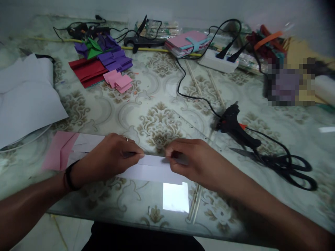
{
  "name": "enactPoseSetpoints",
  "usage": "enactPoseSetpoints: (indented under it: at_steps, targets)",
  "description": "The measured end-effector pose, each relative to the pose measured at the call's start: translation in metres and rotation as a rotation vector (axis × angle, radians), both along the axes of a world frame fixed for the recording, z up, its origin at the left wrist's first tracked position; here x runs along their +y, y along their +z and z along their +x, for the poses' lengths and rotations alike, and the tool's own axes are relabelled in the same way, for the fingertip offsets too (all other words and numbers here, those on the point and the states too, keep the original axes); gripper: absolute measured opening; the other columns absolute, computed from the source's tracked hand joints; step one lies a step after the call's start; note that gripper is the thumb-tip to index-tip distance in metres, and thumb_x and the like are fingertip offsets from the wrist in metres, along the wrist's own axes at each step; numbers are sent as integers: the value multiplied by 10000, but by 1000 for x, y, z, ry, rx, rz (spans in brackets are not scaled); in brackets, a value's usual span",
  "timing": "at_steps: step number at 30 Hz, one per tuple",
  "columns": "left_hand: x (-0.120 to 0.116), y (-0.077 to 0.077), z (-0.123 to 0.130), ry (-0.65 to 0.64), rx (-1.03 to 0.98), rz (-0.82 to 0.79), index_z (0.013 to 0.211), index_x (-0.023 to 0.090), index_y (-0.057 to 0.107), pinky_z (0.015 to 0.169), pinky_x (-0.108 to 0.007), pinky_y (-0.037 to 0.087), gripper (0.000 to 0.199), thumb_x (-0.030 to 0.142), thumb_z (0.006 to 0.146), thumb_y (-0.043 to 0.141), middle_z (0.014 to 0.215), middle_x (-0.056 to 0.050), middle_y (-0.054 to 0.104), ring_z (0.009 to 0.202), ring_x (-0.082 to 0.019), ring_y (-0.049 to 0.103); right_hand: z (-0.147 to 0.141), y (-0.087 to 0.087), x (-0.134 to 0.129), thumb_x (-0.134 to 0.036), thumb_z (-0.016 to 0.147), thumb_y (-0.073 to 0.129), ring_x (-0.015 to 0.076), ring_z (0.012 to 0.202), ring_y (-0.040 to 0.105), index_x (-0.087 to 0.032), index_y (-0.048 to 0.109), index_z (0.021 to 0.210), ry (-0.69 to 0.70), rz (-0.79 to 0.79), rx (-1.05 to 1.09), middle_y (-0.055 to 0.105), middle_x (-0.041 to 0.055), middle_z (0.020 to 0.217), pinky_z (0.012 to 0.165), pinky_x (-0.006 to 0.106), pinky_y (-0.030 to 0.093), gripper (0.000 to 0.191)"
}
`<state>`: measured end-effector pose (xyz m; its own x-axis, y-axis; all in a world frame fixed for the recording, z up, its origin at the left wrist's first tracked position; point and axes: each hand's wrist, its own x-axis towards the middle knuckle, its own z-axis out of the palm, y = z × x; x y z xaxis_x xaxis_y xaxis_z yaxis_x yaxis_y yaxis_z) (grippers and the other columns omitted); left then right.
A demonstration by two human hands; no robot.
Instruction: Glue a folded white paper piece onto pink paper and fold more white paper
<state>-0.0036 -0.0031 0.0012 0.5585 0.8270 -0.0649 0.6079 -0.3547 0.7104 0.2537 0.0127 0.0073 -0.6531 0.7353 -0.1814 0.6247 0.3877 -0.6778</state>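
Where the flower-patterned desk (123, 120) comes to its near side, a long white paper strip (151, 172) lies along it, with pink paper (58, 150) at its left end. The left hand (111, 153) pinches the strip's far edge; the right hand (190, 156) appears to grip that edge farther right. The step in hand looks like folding or creasing this edge; the next move calls for even pressure along the thin crease (151, 165).

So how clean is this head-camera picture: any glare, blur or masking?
Head view: dim overall, with a bright patch, apparently reflected light, on the table by the white paper's near edge; head view: fine detail looks soft; head view: coarse pixel blocks mask an area at upper right, and the top right corner falls dark.
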Motion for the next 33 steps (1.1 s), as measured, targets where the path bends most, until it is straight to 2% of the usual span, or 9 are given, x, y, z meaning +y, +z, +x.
enactPoseSetpoints:
  at_steps: [4, 8, 10, 13, 15, 19, 28, 31, 33]
  targets:
    - [3, 6, -1, 19, 9, -125, 832, 182, 802, 643, -230, 444, 208, 211, 931, 621, 778, 17, 783, 671, -111, 679, 36, 6, 3, -172, 833, 603, 165, 694, 664, -217, 670, 806, -65, -47, 25, 718, -3, 772, 666, 278, 481, 85]
    - [4, 7, -1, 57, 16, -158, 800, 181, 794, 626, -231, 445, 212, 206, 913, 616, 765, 17, 784, 656, -117, 676, 62, 12, 5, -281, 864, 620, 202, 648, 664, -241, 671, 761, -198, 62, -13, 727, 11, 728, 650, 327, 500, 121]
    - [4, 5, 0, 53, 24, -153, 813, 183, 798, 635, -236, 452, 202, 212, 911, 623, 787, 7, 793, 672, -126, 686, 59, 12, 3, -324, 911, 618, 217, 707, 688, -251, 688, 824, -242, 122, 14, 756, 26, 797, 701, 348, 525, 134]
    - [4, 1, 1, 38, 27, -114, 858, 192, 810, 663, -242, 465, 186, 216, 917, 636, 831, -7, 800, 708, -133, 700, 35, 6, -3, -297, 929, 646, 217, 857, 726, -235, 699, 976, -180, 125, 89, 784, 44, 977, 782, 339, 547, 94]
    - [3, -1, 1, 27, 24, -89, 886, 199, 813, 679, -242, 472, 180, 219, 926, 640, 842, -9, 794, 722, -133, 700, 14, -1, -8, -250, 939, 648, 205, 886, 724, -215, 703, 997, -100, 98, 94, 778, 46, 1000, 811, 327, 544, 87]
    - [1, 0, 2, 16, 42, -61, 913, 214, 811, 703, -244, 477, 151, 215, 917, 661, 860, -8, 788, 761, -145, 697, -11, -15, -14, -175, 956, 618, 183, 875, 722, -198, 709, 935, -70, 100, 139, 773, 38, 946, 797, 287, 518, 96]
    - [10, 14, -8, -96, 4, -88, 802, 181, 753, 670, -220, 438, 170, 178, 917, 628, 763, 14, 734, 676, -105, 635, -6, -7, -13, -167, 923, 599, 136, 686, 644, -204, 672, 800, -125, -70, 239, 724, -9, 773, 659, 245, 466, 147]
    - [22, 20, -24, -52, 3, -92, 796, 184, 745, 641, -206, 433, 170, 238, 922, 645, 746, 15, 721, 652, -102, 614, 5, -1, -6, -249, 921, 621, 141, 650, 609, -209, 680, 773, -217, -126, 251, 699, -10, 716, 605, 245, 453, 165]
    - [30, 23, -35, 42, 0, -83, 801, 189, 745, 666, -209, 452, 162, 279, 910, 667, 756, 11, 731, 687, -116, 632, 16, 0, 0, -316, 918, 639, 153, 664, 602, -206, 683, 763, -284, -152, 262, 686, 5, 711, 591, 249, 453, 196]
